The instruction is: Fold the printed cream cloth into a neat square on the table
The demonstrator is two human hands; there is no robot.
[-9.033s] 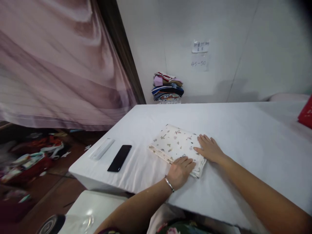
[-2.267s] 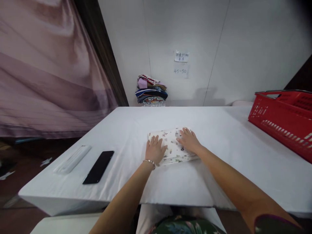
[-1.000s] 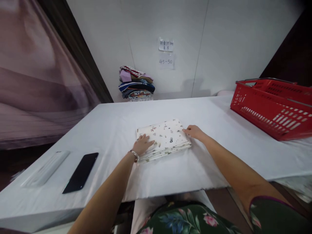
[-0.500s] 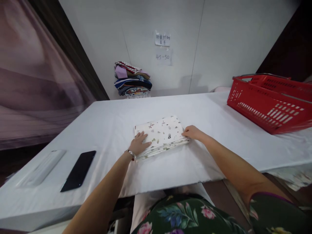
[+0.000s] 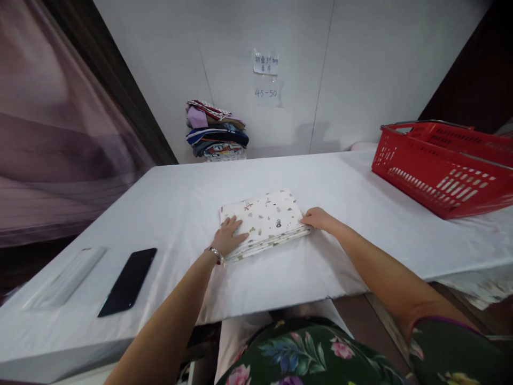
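Observation:
A folded white cloth [image 5: 269, 218] with small printed figures lies on the white-covered table [image 5: 180, 208], its layers showing along the near edge. My left hand [image 5: 228, 236] rests flat on the cloth's left end, fingers spread, with a bracelet at the wrist. At the cloth's right edge, my right hand [image 5: 317, 218] has its fingers closed in a pinch on the near right corner. The underside of that grip is hidden.
To the left lie a black phone [image 5: 128, 282] and a pale flat strip-shaped object [image 5: 68, 278]. A red plastic basket [image 5: 433, 166] stands at the right. Folded fabrics [image 5: 217, 131] are stacked by the back wall, below paper signs [image 5: 266, 77].
The camera view has shifted very slightly. Both hands and the cloth keep practically the same positions.

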